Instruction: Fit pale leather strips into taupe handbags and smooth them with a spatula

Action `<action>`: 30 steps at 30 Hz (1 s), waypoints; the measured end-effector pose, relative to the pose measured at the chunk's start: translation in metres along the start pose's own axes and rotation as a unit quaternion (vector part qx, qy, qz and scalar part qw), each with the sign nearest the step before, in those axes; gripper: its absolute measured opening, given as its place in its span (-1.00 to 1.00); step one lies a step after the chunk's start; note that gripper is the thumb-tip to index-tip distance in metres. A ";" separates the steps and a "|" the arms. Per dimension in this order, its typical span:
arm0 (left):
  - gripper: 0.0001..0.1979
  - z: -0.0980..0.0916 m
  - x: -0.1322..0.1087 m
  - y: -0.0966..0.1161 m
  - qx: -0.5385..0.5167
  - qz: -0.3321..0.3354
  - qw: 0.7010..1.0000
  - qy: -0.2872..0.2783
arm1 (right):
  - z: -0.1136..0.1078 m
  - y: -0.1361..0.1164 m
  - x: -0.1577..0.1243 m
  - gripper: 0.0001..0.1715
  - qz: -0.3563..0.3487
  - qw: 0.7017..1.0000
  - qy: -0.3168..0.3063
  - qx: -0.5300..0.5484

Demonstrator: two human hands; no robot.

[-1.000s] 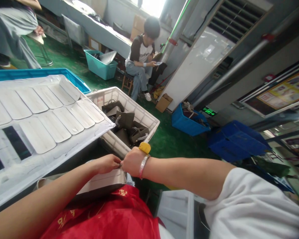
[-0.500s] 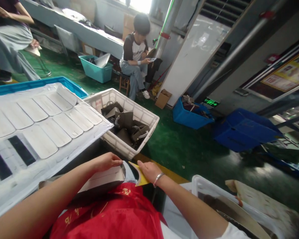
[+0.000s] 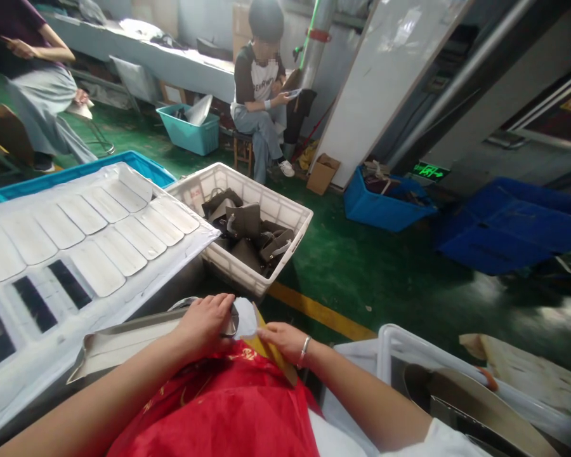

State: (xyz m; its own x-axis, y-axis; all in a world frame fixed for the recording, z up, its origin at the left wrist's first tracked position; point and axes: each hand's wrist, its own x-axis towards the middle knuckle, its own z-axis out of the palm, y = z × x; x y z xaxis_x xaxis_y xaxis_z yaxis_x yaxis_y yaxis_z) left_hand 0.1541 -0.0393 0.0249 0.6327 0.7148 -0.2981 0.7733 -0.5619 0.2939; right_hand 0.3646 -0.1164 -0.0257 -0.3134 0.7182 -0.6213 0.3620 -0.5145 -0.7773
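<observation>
My left hand (image 3: 204,322) lies on the right end of a flat grey-brown leather piece (image 3: 124,339) that rests across my lap, its fingers curled over the edge. My right hand (image 3: 280,339) sits just to the right of it, fingers pressed on a thin yellow strip (image 3: 270,348) that runs down over the red cloth (image 3: 219,406) on my lap. A silver bangle circles the right wrist. The two hands are a short gap apart.
A white tray sheet (image 3: 76,247) of oval pads covers the table at left. A white crate (image 3: 266,216) of dark bags stands ahead; a white bin (image 3: 394,343) sits at my right. Blue bins (image 3: 380,206) lie on the green floor. A seated person (image 3: 261,95) is beyond.
My right arm has dropped from across the view to beside my lap. The right hand left the leather's corner and now presses the yellow strip. The view tilted down.
</observation>
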 end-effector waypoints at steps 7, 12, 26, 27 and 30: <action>-0.19 0.019 -0.007 -0.006 0.012 0.053 0.992 0.113 | -0.021 -0.016 -0.012 -0.72 -0.081 0.989 -0.087 -0.094; -0.06 0.020 -0.010 -0.006 0.019 0.074 0.988 0.137 | -0.026 -0.055 -0.004 -0.74 -0.048 0.962 -0.185 -0.194; -0.12 0.015 -0.010 -0.016 0.031 0.087 0.990 0.110 | -0.022 -0.078 0.020 -0.76 -0.060 0.944 -0.200 -0.257; -0.11 0.014 -0.010 -0.018 0.028 0.092 0.990 0.105 | -0.021 -0.076 0.021 -0.75 -0.080 0.942 -0.176 -0.274; -0.11 0.013 -0.012 -0.026 0.017 0.114 0.989 0.092 | -0.016 -0.071 0.022 -0.73 -0.082 0.953 -0.160 -0.245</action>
State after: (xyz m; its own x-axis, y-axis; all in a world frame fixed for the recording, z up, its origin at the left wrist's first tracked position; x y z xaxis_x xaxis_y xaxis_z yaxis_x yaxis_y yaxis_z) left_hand 0.1273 -0.0385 0.0093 0.7747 0.6299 -0.0553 0.6141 -0.7286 0.3033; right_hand 0.3458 -0.0568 0.0179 -0.6240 0.5511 -0.5540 0.6267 -0.0705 -0.7760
